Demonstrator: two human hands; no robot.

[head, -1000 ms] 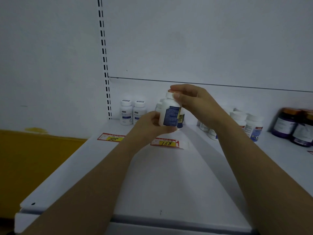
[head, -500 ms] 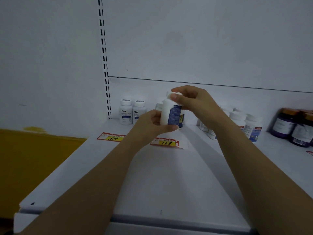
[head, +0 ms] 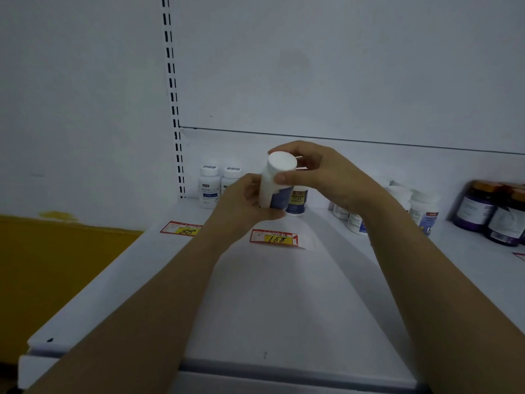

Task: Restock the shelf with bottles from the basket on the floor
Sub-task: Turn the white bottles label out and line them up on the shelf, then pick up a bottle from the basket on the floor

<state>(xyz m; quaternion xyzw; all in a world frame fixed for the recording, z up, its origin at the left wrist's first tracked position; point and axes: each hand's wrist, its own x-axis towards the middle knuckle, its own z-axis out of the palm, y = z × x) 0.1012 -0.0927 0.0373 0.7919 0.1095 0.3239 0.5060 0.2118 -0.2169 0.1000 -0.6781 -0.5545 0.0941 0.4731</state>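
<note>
Yellow wall panel [head: 56, 251]: lower left of the frame, beside the shelf's left edge.
Black-slotted white upright [head: 172, 95]: runs down from the top, left of centre, to the shelf's back corner.
Flat white metal shelf [head: 284, 294]: fills the lower middle and right of the frame.
Pair of small white capped bottles [head: 209, 186]: upright at the back left, side by side, just left of the hands.
Red-and-yellow price tag marked 88 [head: 181, 229]: flat on the shelf, in front of that pair.
Left hand [head: 241, 206]: fingers curled round the lower body of the held bottle, from its left side.
White plastic bottle with a blue label and round white cap [head: 275, 183]: centre of the frame, between both hands, lifted off the shelf and tilted, cap towards the camera.
Right hand [head: 321, 177]: thumb and fingers closed round the cap end, from the right.
Dark blue bottle [head: 297, 201]: stands at the back, just behind the held one.
Red-and-yellow price tag marked 168 [head: 274, 238]: below the hands.
White bottles with blue labels [head: 423, 209]: right of centre, partly hidden by the right forearm.
Dark purple jars [head: 474, 207]: far right edge.
</note>
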